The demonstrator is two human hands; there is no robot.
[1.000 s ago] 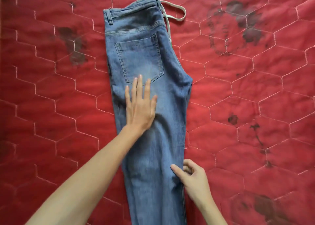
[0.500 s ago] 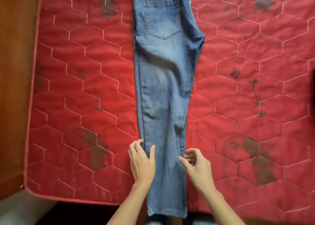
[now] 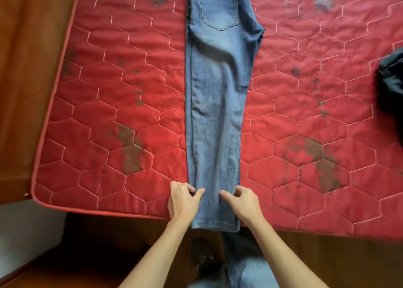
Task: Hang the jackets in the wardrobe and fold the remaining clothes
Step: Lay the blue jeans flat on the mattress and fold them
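A pair of blue jeans (image 3: 216,104) lies lengthwise on the red quilted mattress (image 3: 109,113), folded leg over leg, back pocket up at the top, hems hanging just over the near edge. My left hand (image 3: 184,201) pinches the left edge of the lower leg, thumb on top of the denim. My right hand (image 3: 241,202) pinches the right edge at the same height, thumb on the cloth. The waistband is cut off by the top of the view.
A dark garment (image 3: 391,87) lies at the mattress's right side. A wooden bed frame (image 3: 26,69) runs along the left and near edges. Below are a pale floor (image 3: 26,228) and my own legs in jeans (image 3: 246,272).
The view has dropped toward the foot of the bed. Both hands slid down the jeans from the seat and knee area to the lower leg and now grip its two edges.
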